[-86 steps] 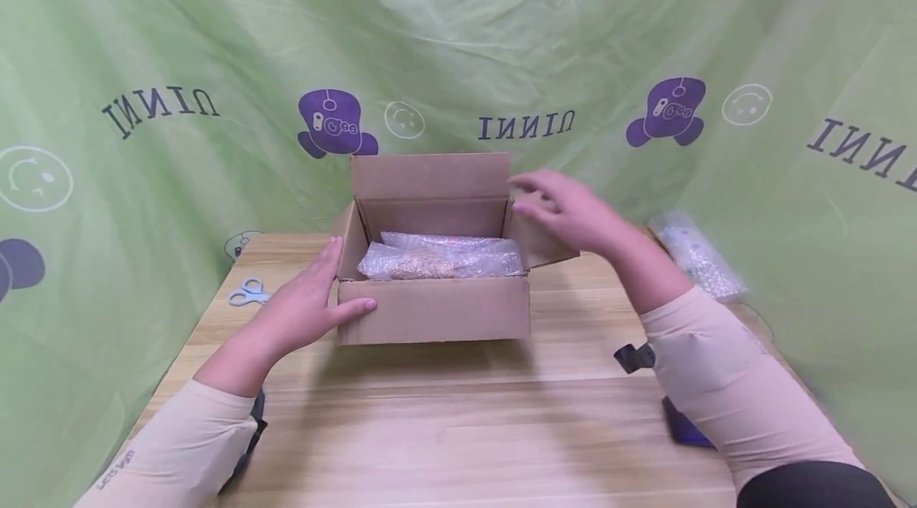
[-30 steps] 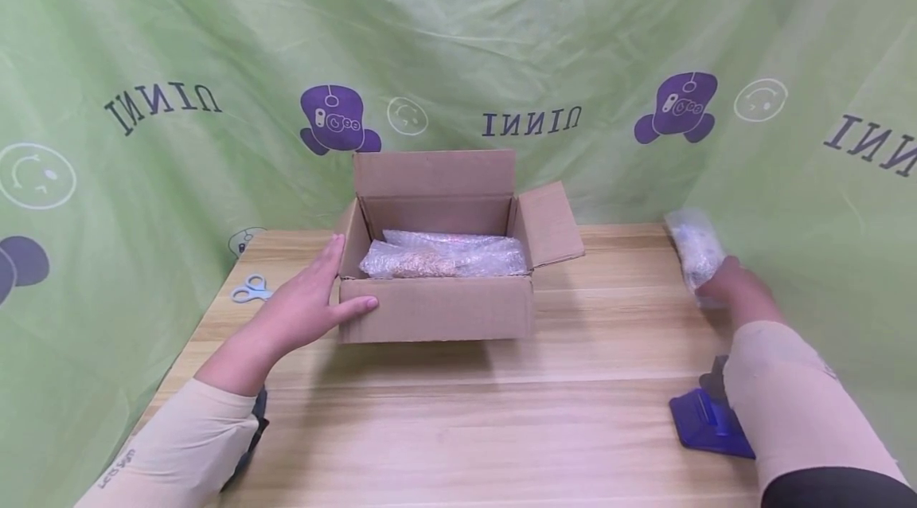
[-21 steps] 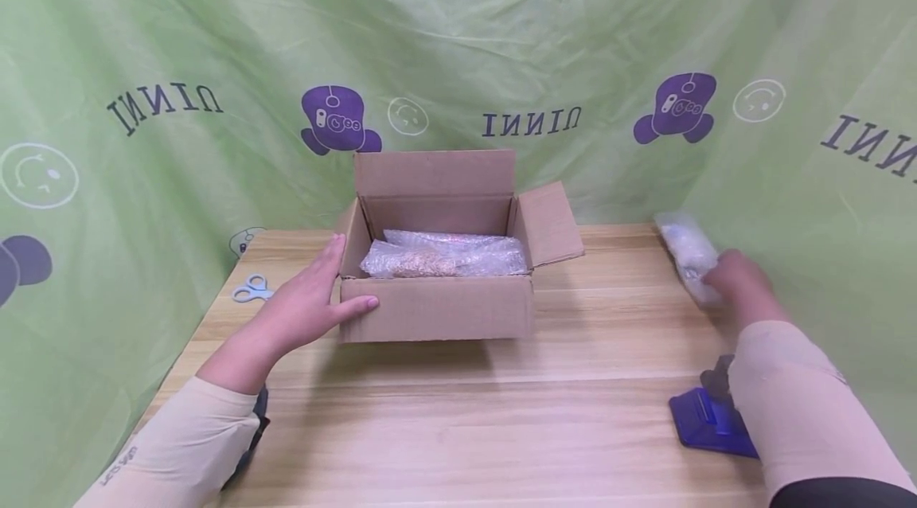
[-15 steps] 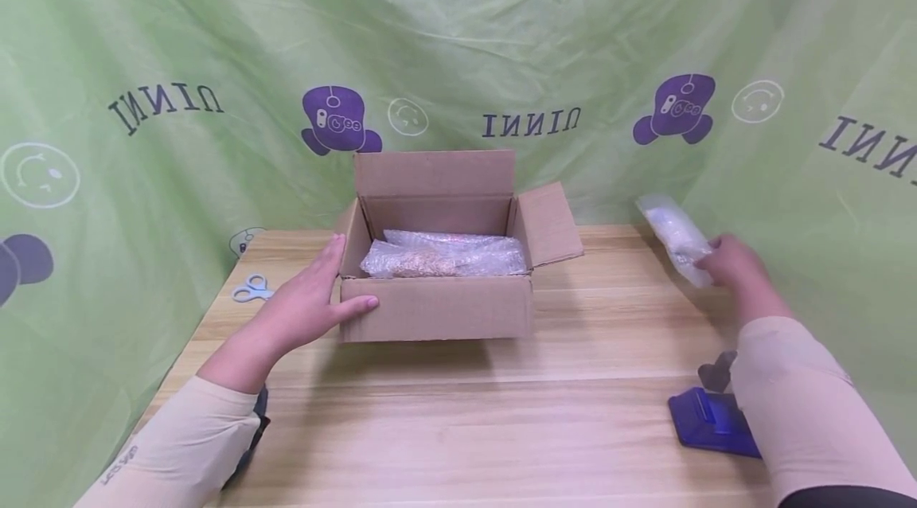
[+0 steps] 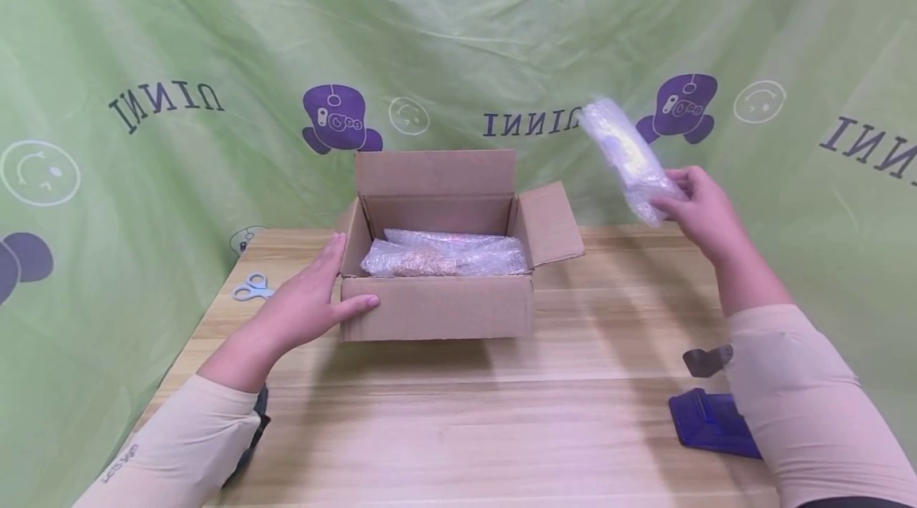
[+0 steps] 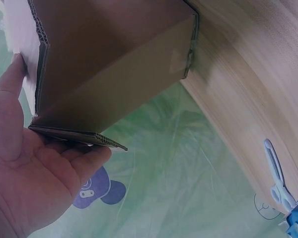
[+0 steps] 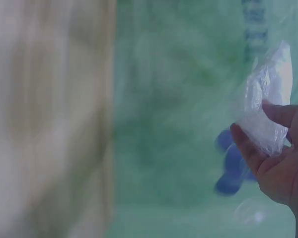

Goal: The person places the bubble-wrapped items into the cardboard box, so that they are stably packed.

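Observation:
An open cardboard box (image 5: 437, 309) stands on the table with bubble-wrapped packages (image 5: 487, 257) lying inside. My left hand (image 5: 304, 301) rests on its front left corner, fingers straight along the left side and thumb against the front. In the left wrist view the fingers of my left hand (image 6: 44, 173) lie against the outside of a flap. To the right of the box, above the table, my right hand (image 5: 705, 213) pinches one end of another bubble-wrapped package (image 5: 626, 158), which tilts up to the left. What the wrap contains is unclear.
Light blue scissors (image 5: 252, 287) lie left of the box. A dark blue object (image 5: 709, 420) sits near the right forearm, partly hidden by the sleeve. The box's right flap (image 5: 552, 223) sticks outward, and its back flap (image 5: 437, 173) stands up. A green curtain (image 5: 444, 30) hangs behind.
My right hand has gone from the box's right flap to the table's right side, taken hold of the bubble-wrapped package, and raised it up and leftward. The left hand has stayed on the box.

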